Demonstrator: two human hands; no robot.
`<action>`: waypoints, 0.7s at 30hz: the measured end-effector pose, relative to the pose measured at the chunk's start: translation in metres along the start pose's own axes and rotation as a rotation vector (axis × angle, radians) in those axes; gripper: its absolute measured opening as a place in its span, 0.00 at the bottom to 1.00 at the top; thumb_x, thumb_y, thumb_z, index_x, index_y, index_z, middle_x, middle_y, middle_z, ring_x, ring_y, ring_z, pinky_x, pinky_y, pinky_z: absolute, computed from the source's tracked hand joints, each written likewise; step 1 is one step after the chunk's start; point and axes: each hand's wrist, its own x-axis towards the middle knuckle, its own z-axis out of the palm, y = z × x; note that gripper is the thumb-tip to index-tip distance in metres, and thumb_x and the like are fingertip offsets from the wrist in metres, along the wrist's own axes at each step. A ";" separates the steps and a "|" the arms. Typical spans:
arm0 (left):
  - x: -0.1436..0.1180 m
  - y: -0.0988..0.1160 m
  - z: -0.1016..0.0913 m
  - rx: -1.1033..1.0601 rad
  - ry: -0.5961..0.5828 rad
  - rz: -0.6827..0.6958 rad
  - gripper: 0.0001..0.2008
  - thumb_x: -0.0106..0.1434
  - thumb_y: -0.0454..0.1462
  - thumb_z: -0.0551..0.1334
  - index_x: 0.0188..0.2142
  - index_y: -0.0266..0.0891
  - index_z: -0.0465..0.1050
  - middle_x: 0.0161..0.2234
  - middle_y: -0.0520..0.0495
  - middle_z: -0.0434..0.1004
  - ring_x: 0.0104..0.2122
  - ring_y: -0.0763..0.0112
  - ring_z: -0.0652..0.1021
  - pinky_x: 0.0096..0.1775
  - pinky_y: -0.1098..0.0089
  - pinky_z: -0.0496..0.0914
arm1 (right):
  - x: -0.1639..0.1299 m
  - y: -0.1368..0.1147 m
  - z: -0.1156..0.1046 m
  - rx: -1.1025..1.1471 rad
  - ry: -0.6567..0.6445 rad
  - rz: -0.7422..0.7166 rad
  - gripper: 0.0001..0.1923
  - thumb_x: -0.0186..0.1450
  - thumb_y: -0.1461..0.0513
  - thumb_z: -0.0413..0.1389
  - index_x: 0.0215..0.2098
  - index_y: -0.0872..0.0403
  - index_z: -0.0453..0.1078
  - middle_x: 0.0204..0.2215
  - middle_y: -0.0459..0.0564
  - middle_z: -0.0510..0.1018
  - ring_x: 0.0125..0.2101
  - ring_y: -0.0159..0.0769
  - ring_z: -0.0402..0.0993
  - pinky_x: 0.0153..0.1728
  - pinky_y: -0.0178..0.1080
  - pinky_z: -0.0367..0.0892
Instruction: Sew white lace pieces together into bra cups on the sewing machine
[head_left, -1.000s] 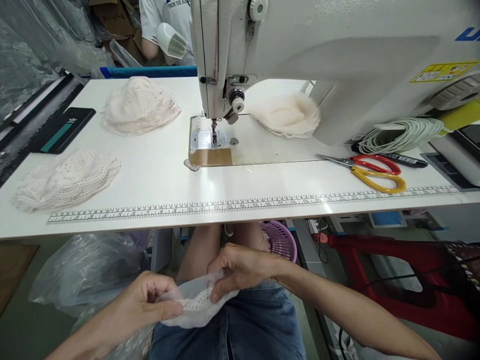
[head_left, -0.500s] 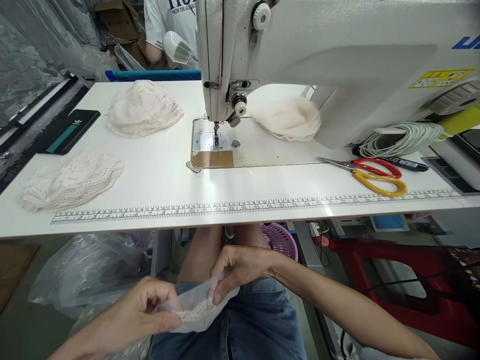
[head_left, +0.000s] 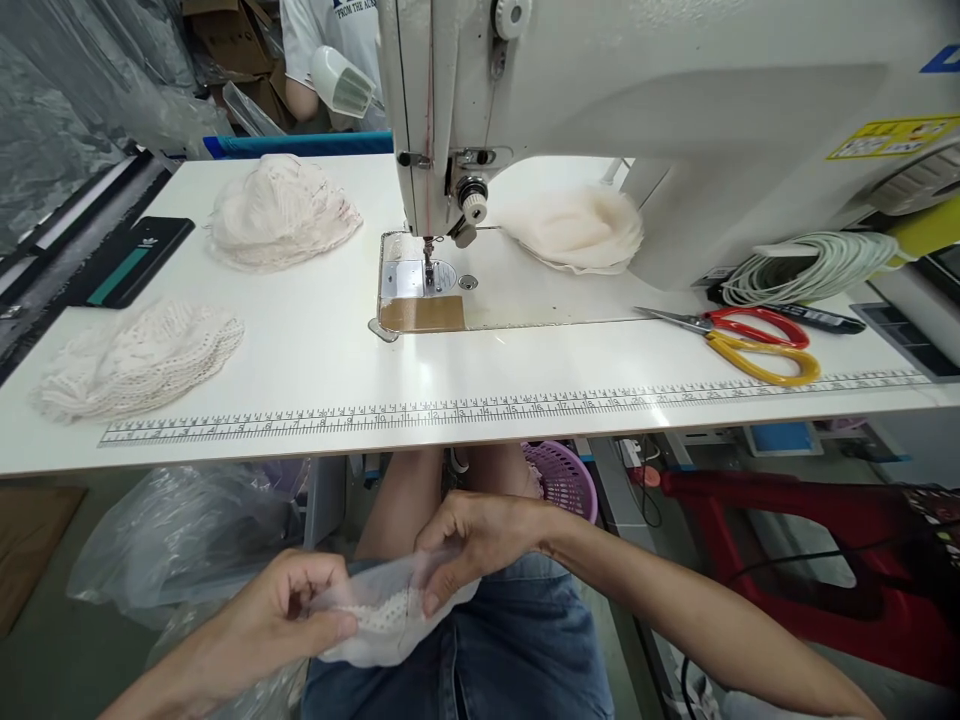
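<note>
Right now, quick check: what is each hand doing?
Left hand: closed, pinching the left end of the white lace-trimmed cloth.
Right hand: closed, pinching the same cloth's right end.

White bench (head_left: 315,350) before us, our sewing machine (head_left: 675,120) on it, clear plastic sheeting (head_left: 67,90) left, cardboard boxes (head_left: 232,40) behind, red stool (head_left: 787,540) underneath

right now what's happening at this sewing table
A person sits at a white sewing machine and holds a small sheer fabric piece with a lace edge over their lap, below the table edge. The left hand pinches one end, the right hand the other. Nothing lies under the needle. Stacks of lace pieces sit on the table, with scissors to the right.
</note>
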 end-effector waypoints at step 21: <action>-0.007 -0.014 -0.004 -0.347 0.292 -0.128 0.19 0.45 0.52 0.67 0.25 0.39 0.72 0.19 0.52 0.68 0.25 0.66 0.72 0.25 0.73 0.66 | 0.007 0.012 -0.020 0.199 -0.075 0.061 0.27 0.53 0.46 0.59 0.34 0.62 0.75 0.28 0.47 0.76 0.30 0.27 0.71 0.33 0.26 0.64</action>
